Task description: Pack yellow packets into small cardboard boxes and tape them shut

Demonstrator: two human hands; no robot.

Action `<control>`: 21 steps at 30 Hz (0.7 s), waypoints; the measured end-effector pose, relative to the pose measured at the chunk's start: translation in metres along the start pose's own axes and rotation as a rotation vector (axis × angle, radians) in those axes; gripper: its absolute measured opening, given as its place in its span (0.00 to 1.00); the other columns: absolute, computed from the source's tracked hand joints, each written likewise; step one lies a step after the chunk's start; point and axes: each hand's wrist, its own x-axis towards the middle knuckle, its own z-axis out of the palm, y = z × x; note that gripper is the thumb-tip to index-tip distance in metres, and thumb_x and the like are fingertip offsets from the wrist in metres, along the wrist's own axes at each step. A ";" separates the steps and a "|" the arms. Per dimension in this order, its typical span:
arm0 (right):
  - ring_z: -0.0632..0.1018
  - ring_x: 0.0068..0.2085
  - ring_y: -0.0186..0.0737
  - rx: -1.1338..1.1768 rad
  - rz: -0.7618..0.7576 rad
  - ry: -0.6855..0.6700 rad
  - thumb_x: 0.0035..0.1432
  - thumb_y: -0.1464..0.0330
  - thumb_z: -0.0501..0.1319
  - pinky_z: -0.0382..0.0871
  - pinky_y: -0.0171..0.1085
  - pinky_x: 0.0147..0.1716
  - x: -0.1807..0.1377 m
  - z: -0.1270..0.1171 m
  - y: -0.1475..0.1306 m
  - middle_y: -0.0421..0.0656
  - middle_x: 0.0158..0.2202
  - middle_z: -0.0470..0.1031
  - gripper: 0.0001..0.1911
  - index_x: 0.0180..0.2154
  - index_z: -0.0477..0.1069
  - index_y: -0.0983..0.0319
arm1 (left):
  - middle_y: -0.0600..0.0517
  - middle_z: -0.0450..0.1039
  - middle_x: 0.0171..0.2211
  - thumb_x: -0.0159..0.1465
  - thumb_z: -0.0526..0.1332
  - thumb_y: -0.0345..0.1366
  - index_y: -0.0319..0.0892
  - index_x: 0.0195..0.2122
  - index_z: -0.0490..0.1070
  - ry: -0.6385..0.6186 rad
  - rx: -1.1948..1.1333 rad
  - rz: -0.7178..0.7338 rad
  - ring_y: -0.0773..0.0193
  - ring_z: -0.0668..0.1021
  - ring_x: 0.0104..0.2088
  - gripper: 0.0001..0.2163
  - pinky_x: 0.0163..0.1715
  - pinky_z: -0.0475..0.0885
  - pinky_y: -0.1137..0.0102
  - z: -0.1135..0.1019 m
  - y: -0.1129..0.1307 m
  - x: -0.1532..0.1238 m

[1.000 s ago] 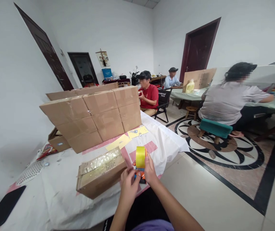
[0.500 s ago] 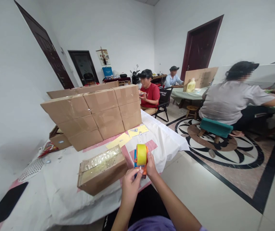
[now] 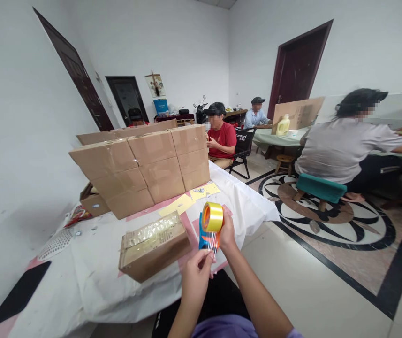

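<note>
My right hand grips a tape dispenser with an orange and blue frame and a yellow roll of tape, held up above the table's front edge. My left hand pinches the loose end of the clear tape just below the dispenser, fingers closed on it. A small cardboard box, its top covered in shiny tape, lies on the white table cover just left of both hands.
A wall of stacked cardboard boxes stands at the back of the table, with yellow paper sheets in front. A black flat object lies at the left. Several people sit at other tables to the right, across a patterned floor.
The dispenser has risen and tilted so the roll's side faces me. My left hand has dropped below it and drawn out a short length of tape.
</note>
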 end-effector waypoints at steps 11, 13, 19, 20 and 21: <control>0.77 0.27 0.42 0.052 0.094 0.026 0.60 0.53 0.60 0.73 0.38 0.31 -0.008 0.011 -0.027 0.36 0.21 0.73 0.16 0.30 0.69 0.58 | 0.49 0.81 0.29 0.65 0.59 0.46 0.41 0.32 0.79 -0.024 0.028 0.045 0.59 0.81 0.32 0.15 0.35 0.74 0.69 -0.008 -0.013 -0.013; 0.77 0.27 0.41 0.034 0.077 0.024 0.60 0.53 0.61 0.73 0.38 0.31 -0.013 0.014 -0.033 0.37 0.21 0.73 0.16 0.28 0.69 0.58 | 0.49 0.81 0.29 0.64 0.60 0.46 0.41 0.32 0.78 -0.015 0.017 0.042 0.58 0.82 0.34 0.14 0.37 0.74 0.69 -0.009 -0.012 -0.014; 0.79 0.30 0.41 -0.043 0.113 0.116 0.59 0.54 0.61 0.71 0.35 0.30 -0.019 0.017 -0.042 0.38 0.23 0.76 0.16 0.29 0.70 0.59 | 0.49 0.81 0.28 0.64 0.60 0.47 0.41 0.32 0.79 -0.014 0.020 0.022 0.58 0.81 0.32 0.15 0.34 0.73 0.70 -0.010 -0.008 -0.014; 0.79 0.30 0.41 -0.044 0.123 0.130 0.59 0.54 0.61 0.71 0.35 0.30 -0.019 0.016 -0.041 0.38 0.23 0.76 0.15 0.30 0.71 0.59 | 0.49 0.81 0.29 0.64 0.60 0.47 0.41 0.32 0.79 -0.019 0.025 0.018 0.59 0.81 0.32 0.15 0.34 0.73 0.70 -0.011 -0.008 -0.015; 0.79 0.30 0.41 -0.036 0.132 0.142 0.58 0.54 0.61 0.71 0.35 0.30 -0.018 0.015 -0.039 0.38 0.23 0.76 0.15 0.30 0.71 0.59 | 0.49 0.81 0.29 0.65 0.60 0.47 0.41 0.33 0.79 -0.023 0.030 0.014 0.59 0.81 0.32 0.15 0.34 0.73 0.70 -0.011 -0.008 -0.016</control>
